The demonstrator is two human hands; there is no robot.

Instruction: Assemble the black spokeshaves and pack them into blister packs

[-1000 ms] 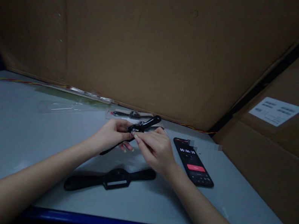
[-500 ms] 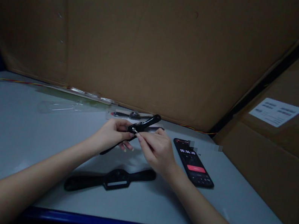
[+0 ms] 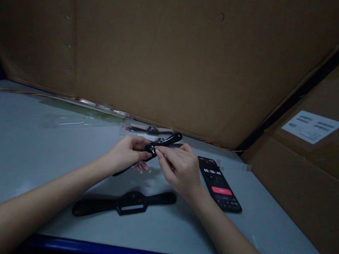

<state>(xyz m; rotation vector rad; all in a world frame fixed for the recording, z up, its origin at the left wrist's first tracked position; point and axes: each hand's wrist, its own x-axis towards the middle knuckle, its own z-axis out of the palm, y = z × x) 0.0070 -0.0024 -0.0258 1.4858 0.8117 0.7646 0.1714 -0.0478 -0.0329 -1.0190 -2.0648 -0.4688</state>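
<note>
While the fingers (image 3: 160, 153) of the right hand (image 3: 180, 170) pinched together on a small bright metal fitting (image 3: 154, 148) of a black watch strap (image 3: 169, 139), the fingers (image 3: 141, 153) of the left hand (image 3: 127, 153) curled closed around the strap just beside them. The strap was held up off the bench (image 3: 6, 151) between both hands, its upper end pointing away and to the right and its thin tail hanging down past the left hand. The fitting was tiny and the light dim, so exactly how it sat was hard to tell. A slip of that narrow pinch could have let the fitting spring loose or drop, and a twist of the left hand could have pulled the strap out of line. Directly below lay a second black watch strap (image 3: 123, 206) with a rectangular frame at its middle, where a dropped part might have been lost against the dark band. To the right, a smartphone (image 3: 220, 185) showed a running timer, and farther off, a strap in clear packaging (image 3: 151, 131) lay near a transparent plastic sleeve (image 3: 82, 123). Cardboard panels (image 3: 170, 44) walled the back of the bench.
</note>
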